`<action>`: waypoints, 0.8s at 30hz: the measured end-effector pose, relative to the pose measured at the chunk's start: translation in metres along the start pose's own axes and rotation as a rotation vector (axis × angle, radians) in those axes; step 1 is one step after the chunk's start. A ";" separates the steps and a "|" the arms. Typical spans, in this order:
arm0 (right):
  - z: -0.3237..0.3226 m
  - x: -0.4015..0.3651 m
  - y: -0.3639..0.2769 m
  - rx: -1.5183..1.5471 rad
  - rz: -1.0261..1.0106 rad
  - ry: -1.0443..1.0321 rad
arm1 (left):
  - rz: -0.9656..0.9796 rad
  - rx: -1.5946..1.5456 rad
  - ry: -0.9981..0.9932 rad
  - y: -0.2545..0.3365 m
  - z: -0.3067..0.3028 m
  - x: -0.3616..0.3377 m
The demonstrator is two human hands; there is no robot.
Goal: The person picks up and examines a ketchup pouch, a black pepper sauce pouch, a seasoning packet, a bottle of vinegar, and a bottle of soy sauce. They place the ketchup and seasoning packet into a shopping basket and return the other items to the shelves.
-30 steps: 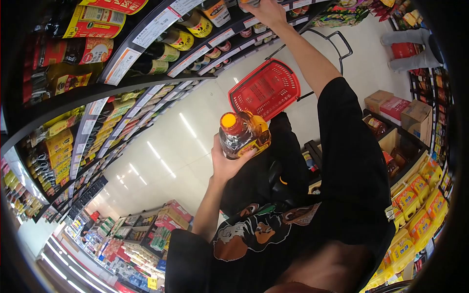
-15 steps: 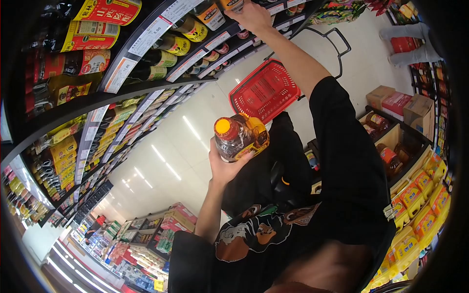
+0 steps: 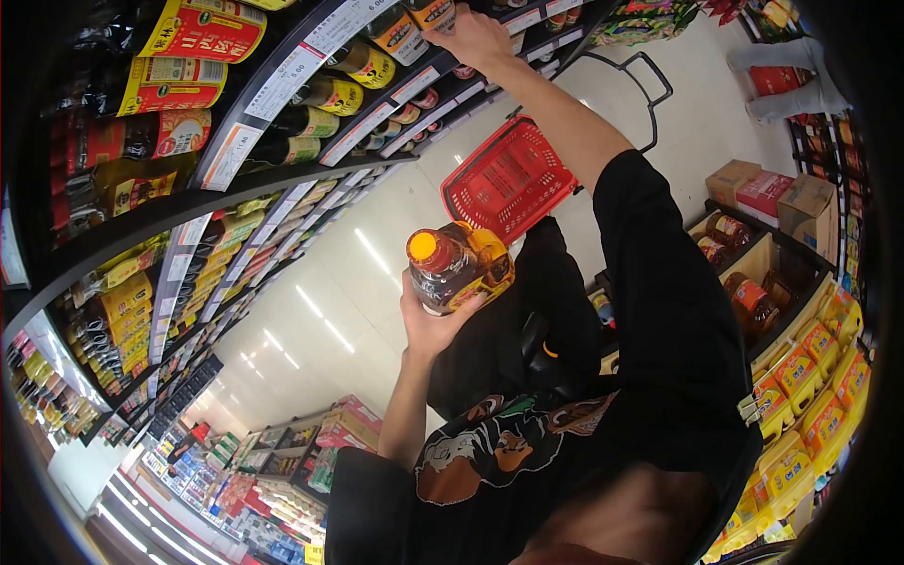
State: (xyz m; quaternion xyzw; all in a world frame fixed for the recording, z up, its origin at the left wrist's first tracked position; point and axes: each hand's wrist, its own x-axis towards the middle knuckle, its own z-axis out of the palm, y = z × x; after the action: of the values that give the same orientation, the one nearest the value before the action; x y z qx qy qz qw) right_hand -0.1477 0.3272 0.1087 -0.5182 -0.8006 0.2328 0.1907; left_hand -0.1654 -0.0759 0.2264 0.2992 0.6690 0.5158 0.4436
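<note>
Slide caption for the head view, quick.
Left hand holds a yellow-capped bottle while right hand reaches a shelved bottle, red basket on the floor.

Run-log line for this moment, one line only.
left hand: holds yellow-capped bottle | right hand: raised at shelf bottle, grip unclear | red basket: on floor

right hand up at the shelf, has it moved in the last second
Yes. The right hand, gripping a small labelled bottle, has shifted left along the dark shelf, nearer the yellow-labelled dark bottle.
</note>
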 end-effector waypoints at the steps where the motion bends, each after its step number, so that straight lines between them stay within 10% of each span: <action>1: 0.000 0.000 0.000 -0.002 -0.006 -0.003 | 0.005 0.004 -0.001 0.000 -0.001 0.001; 20: -0.030 -0.042 0.021 0.002 0.021 -0.227 | 0.141 0.050 -0.030 -0.001 0.007 0.006; 24: -0.068 -0.093 0.036 0.412 -0.046 -0.359 | 0.180 0.098 -0.042 0.009 0.029 0.010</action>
State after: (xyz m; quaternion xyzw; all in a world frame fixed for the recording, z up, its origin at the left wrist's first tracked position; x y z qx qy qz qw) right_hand -0.0471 0.2663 0.1380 -0.4005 -0.7689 0.4745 0.1525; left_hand -0.1441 -0.0527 0.2302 0.3901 0.6544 0.5139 0.3943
